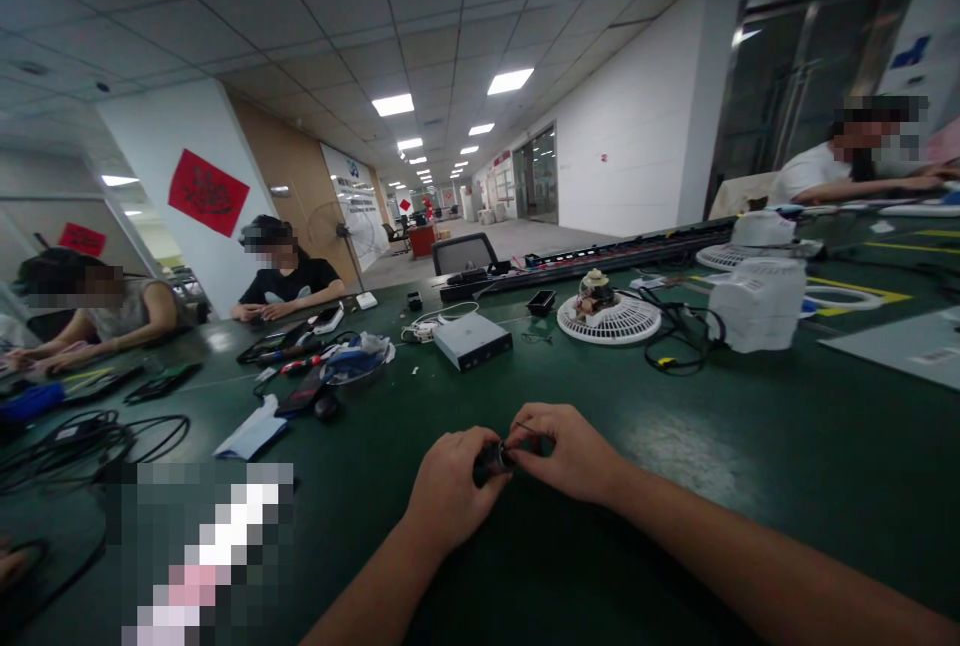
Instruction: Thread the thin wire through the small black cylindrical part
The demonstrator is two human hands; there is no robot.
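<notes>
Both my hands meet low over the dark green table (675, 446). My left hand (450, 491) is curled shut round a small black cylindrical part (491, 461). My right hand (566, 451) pinches at the same part from the right, fingertips pressed together against its end; a thin wire seems to run from it. The part is mostly hidden by my fingers. Beyond my hands lie a grey metal box (472, 340) and a white fan grille with a motor on it (609, 314).
White fan housing parts (757, 301) and black cables (679, 336) sit at right. Cables, a blue cloth and tools (330, 366) lie at left. Three seated people work at the table: two at left (289, 276), one at far right (855, 166).
</notes>
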